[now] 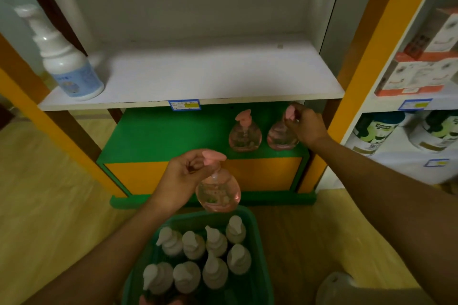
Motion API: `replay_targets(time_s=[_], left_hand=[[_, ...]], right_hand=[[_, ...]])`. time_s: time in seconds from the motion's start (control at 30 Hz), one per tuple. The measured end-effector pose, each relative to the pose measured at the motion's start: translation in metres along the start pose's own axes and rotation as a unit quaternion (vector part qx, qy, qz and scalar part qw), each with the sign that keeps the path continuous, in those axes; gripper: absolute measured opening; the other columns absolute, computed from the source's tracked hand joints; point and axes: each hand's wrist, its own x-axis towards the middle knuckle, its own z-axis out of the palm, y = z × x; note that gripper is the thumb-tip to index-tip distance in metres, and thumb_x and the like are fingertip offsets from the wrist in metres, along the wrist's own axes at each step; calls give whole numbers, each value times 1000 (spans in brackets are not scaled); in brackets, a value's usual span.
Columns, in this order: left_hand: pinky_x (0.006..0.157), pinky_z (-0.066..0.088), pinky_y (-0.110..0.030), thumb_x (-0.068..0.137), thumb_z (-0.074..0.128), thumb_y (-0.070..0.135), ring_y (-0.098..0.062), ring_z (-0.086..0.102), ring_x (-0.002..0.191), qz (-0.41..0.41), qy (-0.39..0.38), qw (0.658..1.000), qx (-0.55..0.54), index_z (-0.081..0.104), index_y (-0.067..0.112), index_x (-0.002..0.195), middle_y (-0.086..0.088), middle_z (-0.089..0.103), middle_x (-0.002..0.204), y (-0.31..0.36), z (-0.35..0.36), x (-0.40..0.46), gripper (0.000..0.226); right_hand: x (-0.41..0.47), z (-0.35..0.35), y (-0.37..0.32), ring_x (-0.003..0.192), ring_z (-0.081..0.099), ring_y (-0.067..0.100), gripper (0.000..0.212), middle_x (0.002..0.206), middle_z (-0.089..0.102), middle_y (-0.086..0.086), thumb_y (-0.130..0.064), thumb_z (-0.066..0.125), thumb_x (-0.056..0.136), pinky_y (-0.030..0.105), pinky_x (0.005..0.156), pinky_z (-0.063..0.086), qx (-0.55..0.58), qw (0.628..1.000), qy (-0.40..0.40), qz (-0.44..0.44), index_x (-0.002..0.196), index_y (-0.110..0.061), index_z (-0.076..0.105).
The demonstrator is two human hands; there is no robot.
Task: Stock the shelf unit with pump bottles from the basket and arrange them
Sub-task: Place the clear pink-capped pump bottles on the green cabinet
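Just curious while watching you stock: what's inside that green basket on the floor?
The green basket holds white pump bottles, about nine standing upright in rows. A bit of pink shows at the near edge, cut off by the frame. The basket's bottom is hidden beneath them.

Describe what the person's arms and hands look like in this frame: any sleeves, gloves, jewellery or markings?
Both forearms are bare right down to the frame's lower edge, with no sleeve in view. The left hand and the right hand wear no gloves. No watch, bracelet or ring shows on either wrist or on the fingers, and no tattoo or marking can be made out, though the dim light hides fine detail.
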Motion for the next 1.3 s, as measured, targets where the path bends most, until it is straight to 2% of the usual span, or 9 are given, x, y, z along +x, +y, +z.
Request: replay_targets(time_s=[0.13, 0.3, 0.4, 0.53, 0.7, 0.9, 1.0, 1.17, 1.3], left_hand=[[70, 51, -12, 83, 64, 5, -3, 67, 80, 1, 7, 1000, -2, 69, 6, 104, 10, 75, 82, 6, 1, -1, 21], [72, 51, -12, 84, 64, 9, -5, 69, 88, -6, 30, 999, 10, 69, 11, 106, 6, 75, 92, 13, -6, 0, 23], [76, 53, -16, 84, 64, 9, -7, 69, 90, -8, 38, 999, 17, 69, 14, 105, 5, 75, 93, 19, -10, -1, 22], [76, 52, -14, 83, 66, 7, -4, 69, 88, 11, 50, 998, 46, 70, 16, 103, 7, 74, 94, 27, -12, 0, 23], [70, 49, -6, 82, 66, 7, 5, 67, 83, 16, 72, 997, 37, 69, 15, 106, 10, 72, 95, 30, -21, -4, 25], [90, 44, -13, 82, 68, 13, 9, 55, 105, -7, 99, 994, 41, 56, 22, 123, 18, 59, 116, 14, -54, -8, 44], [86, 46, -14, 88, 60, 13, 15, 60, 88, -46, 79, 995, 27, 59, 21, 118, 19, 62, 109, 3, -79, -15, 31], [75, 51, -12, 90, 55, 8, 5, 66, 84, -94, 26, 995, 27, 62, 20, 109, 16, 71, 93, -26, -99, -26, 24], [73, 52, -14, 91, 55, 11, 1, 67, 87, -123, 21, 991, 39, 63, 29, 104, 25, 72, 91, -46, -106, -32, 23]], right_hand=[[-12, -7, -8, 103, 62, 30, 43, 117, 63, 16, -24, 62, 88, 30, 75, 50, 2, 1000, 2, 10, 125, -9, 47], [-58, -24, -35, 101, 58, 16, 33, 116, 61, 7, -20, 62, 87, 22, 84, 45, 19, 993, 69, -96, 119, -11, 57], [-92, -21, -66, 89, 54, -3, 37, 107, 60, -12, -27, 66, 85, 13, 83, 45, 71, 991, -71, -86, 120, -19, 57], [-117, 11, -113, 109, 52, 3, 63, 128, 55, -12, -42, 73, 75, 26, 95, 46, 94, 953, -266, -109, 131, -30, 46], [-108, 50, -137, 104, 62, 16, 57, 119, 64, -3, -48, 71, 74, 39, 89, 54, 87, 958, -236, -135, 122, -24, 53], [-87, 83, -137, 90, 64, 14, 32, 105, 69, 1, -36, 66, 84, 35, 85, 56, 78, 966, -217, -121, 110, -18, 62], [-58, 98, -132, 95, 64, 15, 30, 111, 68, 1, -32, 61, 89, 39, 89, 55, 65, 973, -200, -94, 117, -21, 58], [-19, 111, -144, 81, 66, 21, 34, 90, 69, 4, -44, 44, 93, 42, 82, 55, 29, 984, -167, -48, 98, -16, 63], [-4, 125, -146, 88, 62, 20, 30, 98, 64, 1, -35, 56, 91, 34, 81, 52, 50, 982, -184, -17, 108, -11, 61]])
